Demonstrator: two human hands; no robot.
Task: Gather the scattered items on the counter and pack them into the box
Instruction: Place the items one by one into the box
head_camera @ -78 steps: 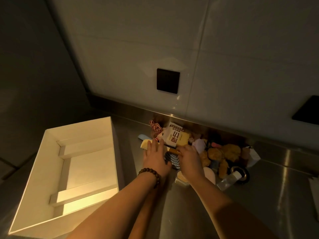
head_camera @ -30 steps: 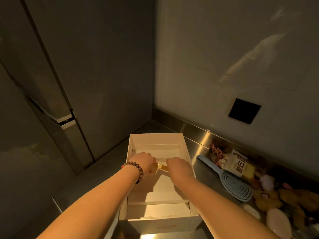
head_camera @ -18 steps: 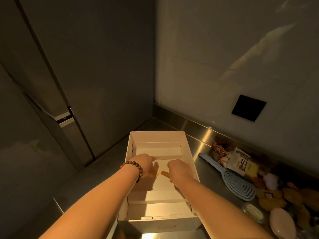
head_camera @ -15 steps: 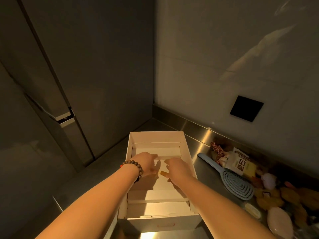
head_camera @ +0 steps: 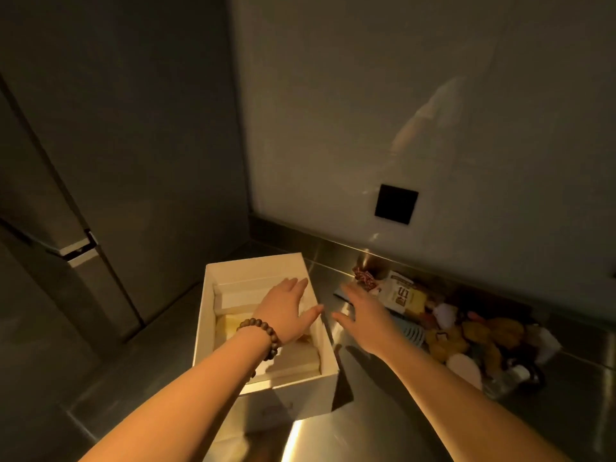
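A white cardboard box (head_camera: 328, 356) with inner dividers stands on the steel counter (head_camera: 383, 411). A pale yellowish item (head_camera: 230, 325) lies in its middle compartment. My left hand (head_camera: 286, 310), with a bead bracelet on the wrist, hovers open over the box's right side. My right hand (head_camera: 365, 316) is open above the counter just right of the box, partly covering a light blue hairbrush (head_camera: 413, 335). The pile of scattered items (head_camera: 473, 335) lies along the back wall on the right, with a white and yellow packet (head_camera: 401, 296) and a red patterned scrunchie (head_camera: 365, 278).
A black square wall plate (head_camera: 396, 204) sits above the pile. A tall dark cabinet (head_camera: 100, 161) with a metal handle (head_camera: 78, 250) stands at the left. A pale pink oval item (head_camera: 465, 370) and a small clear bottle (head_camera: 510, 378) lie at the pile's near end.
Both hands have let go of the small yellowish item in the box, opened, and moved right toward the pile. The view has swung right.
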